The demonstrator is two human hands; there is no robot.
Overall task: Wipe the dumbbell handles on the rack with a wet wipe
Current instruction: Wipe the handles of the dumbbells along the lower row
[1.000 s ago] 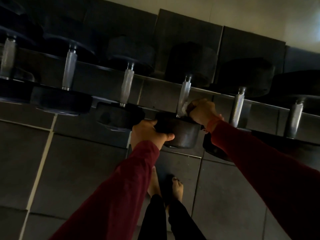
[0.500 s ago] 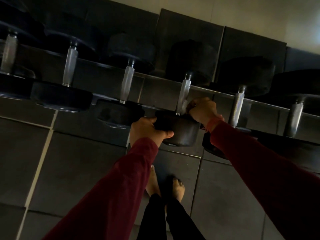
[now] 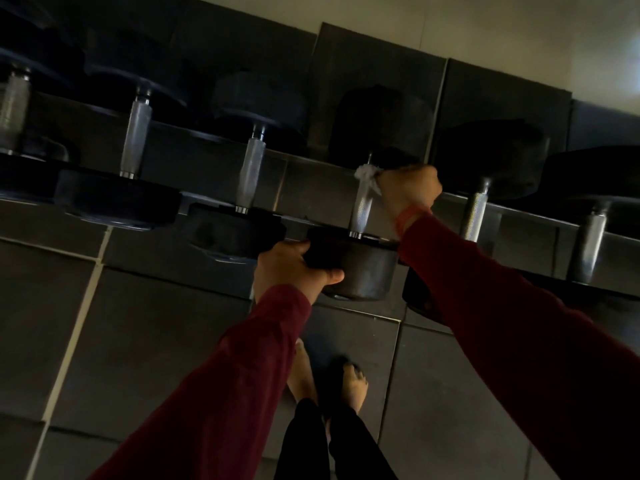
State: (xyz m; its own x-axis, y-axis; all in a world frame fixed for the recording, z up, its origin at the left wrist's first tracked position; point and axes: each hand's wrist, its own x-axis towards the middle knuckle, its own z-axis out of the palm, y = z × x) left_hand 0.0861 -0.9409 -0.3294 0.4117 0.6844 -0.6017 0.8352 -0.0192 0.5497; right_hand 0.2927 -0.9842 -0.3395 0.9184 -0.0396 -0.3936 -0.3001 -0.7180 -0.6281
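Note:
A row of black dumbbells with silver knurled handles lies across the metal rack (image 3: 519, 211). My right hand (image 3: 408, 190) grips a white wet wipe (image 3: 367, 173) wrapped round the far end of the middle dumbbell's handle (image 3: 362, 211). The lower part of that handle shows bare below the wipe. My left hand (image 3: 291, 268) holds the near black weight head (image 3: 360, 268) of the same dumbbell, thumb curled under its front edge. Both arms wear dark red sleeves.
Neighbouring handles stand to the left (image 3: 252, 174) and right (image 3: 476, 211) of the wiped one. Dark padded panels (image 3: 377, 77) back the rack. Below lies grey tiled floor (image 3: 138, 341), with my bare feet (image 3: 353, 382) near the rack's front.
My right hand has slid the wipe along the handle from its near end to its far end. My left hand has stayed on the weight head.

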